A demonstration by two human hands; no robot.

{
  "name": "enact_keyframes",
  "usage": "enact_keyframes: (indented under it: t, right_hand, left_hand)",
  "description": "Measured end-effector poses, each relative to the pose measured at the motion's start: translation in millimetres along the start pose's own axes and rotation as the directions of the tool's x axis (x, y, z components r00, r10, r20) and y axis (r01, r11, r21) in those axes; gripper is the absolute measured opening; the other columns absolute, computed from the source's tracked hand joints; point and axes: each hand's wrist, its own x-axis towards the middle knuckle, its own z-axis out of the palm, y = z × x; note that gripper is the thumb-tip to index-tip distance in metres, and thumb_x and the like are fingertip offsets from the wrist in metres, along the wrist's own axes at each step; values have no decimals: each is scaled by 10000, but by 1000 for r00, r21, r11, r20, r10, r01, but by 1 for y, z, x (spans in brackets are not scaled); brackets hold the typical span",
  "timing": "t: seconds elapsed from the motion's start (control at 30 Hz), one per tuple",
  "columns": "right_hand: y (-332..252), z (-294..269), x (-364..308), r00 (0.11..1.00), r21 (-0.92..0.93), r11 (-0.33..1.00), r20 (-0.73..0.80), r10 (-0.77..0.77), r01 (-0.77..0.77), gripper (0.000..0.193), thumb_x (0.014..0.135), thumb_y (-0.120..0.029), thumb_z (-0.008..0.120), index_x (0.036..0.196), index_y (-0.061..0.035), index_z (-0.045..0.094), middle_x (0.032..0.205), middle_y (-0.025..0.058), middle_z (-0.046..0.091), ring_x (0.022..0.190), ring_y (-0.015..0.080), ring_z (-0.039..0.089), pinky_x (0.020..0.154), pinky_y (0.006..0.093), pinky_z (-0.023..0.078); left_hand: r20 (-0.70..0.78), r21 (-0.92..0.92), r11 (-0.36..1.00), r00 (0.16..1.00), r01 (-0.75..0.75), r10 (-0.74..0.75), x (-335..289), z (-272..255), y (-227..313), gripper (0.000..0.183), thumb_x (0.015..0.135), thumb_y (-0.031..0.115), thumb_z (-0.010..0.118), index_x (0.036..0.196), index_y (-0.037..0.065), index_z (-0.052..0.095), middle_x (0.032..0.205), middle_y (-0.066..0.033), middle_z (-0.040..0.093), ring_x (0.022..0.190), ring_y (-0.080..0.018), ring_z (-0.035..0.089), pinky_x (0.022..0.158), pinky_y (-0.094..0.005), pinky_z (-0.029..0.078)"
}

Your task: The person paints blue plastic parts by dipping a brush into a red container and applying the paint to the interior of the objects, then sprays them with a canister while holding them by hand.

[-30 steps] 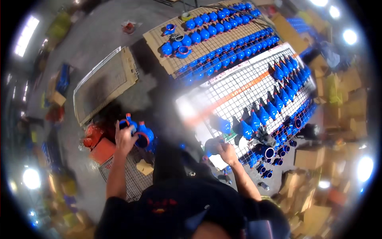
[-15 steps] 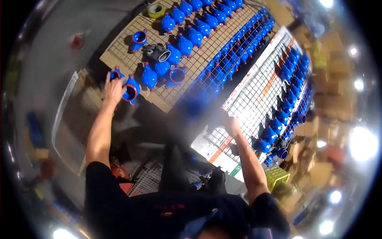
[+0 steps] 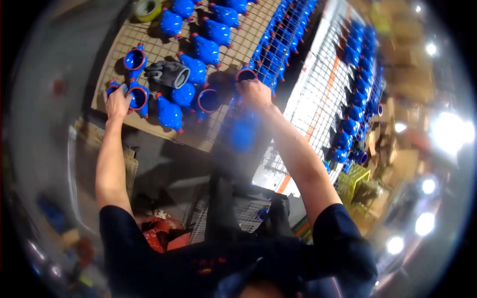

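Observation:
Blue glossy water-meter bodies with red-orange rims and ends stand in rows on a wire grid over cardboard point(image 3: 112, 69). At the grid's near left corner my left hand point(image 3: 118, 103) is closed on one blue meter body point(image 3: 112, 86), partly hidden by the fingers. Right beside it sits another meter body point(image 3: 137, 98), its round mouth facing up. My right hand point(image 3: 255, 94) grips a meter body point(image 3: 245, 74) by its near side, at the grid's right edge; its red rim faces up. A grey work glove point(image 3: 169, 74) lies between the meter bodies.
A roll of yellowish tape point(image 3: 147, 9) rests at the far left. To the right, a white panel with a wire grid point(image 3: 303, 107) bears more blue meter bodies point(image 3: 354, 113). A yellow-green crate point(image 3: 354, 179) and cardboard boxes stand beyond. A blurry smear covers the middle of the view.
My right hand has moved away from the white panel, far and left to the cardboard-backed grid, and now holds a meter body there. My left hand stays on its meter body. The view has shifted.

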Motion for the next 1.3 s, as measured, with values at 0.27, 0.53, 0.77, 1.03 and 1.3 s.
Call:
enact_keyframes:
  t: [0.27, 0.53, 0.77, 1.03, 1.3]
  right_hand:
    - [-23, -10, -191, 981, 234, 971, -193, 6, 40, 254, 798, -171, 657, 1033, -98, 596, 1088, 99, 582, 1014, 297, 570, 776, 412, 520]
    - [-35, -41, -482, 848, 478, 761, 500, 175, -438, 310, 927, -293, 549, 1165, -97, 580, 1060, 132, 626, 990, 340, 618, 805, 444, 531]
    - [5, -62, -587, 763, 549, 531, 430, 482, -645, 340, 945, -325, 516, 1156, -73, 603, 1036, 164, 652, 963, 368, 635, 822, 453, 522]
    - [119, -76, -691, 767, 742, 366, 299, 568, -561, 339, 948, -311, 514, 1161, -71, 623, 1077, 160, 659, 1028, 350, 627, 880, 450, 500]
    - [341, -36, -920, 711, 700, 369, 282, 644, -611, 358, 926, -349, 547, 1144, -81, 637, 1110, 169, 654, 1068, 361, 603, 926, 458, 477]
  left_hand:
    - [-54, 211, 963, 981, -170, 185, -23, 19, -36, 708, 866, 504, 620, 1456, 185, 393, 1258, -134, 632, 1052, -343, 637, 880, -476, 476]
    - [-82, 93, 963, 962, -254, 262, -124, -12, 23, 769, 875, 418, 654, 1455, 23, 340, 1466, -211, 385, 1340, -373, 385, 1083, -483, 330]
    - [191, -418, 776, 790, -472, 583, -273, 9, 181, 789, 827, 157, 719, 1433, -93, 281, 1462, -292, 325, 1344, -399, 366, 1108, -459, 337]
    - [504, -444, 702, 492, -557, 709, -453, 0, 426, 679, 833, 184, 701, 1384, -80, 403, 1497, -279, 286, 1370, -426, 329, 1128, -426, 282]
    - [615, -401, 845, 580, -354, 535, -632, 88, 533, 616, 844, 303, 706, 1306, -51, 504, 1280, -251, 552, 1210, -359, 535, 1011, -406, 422]
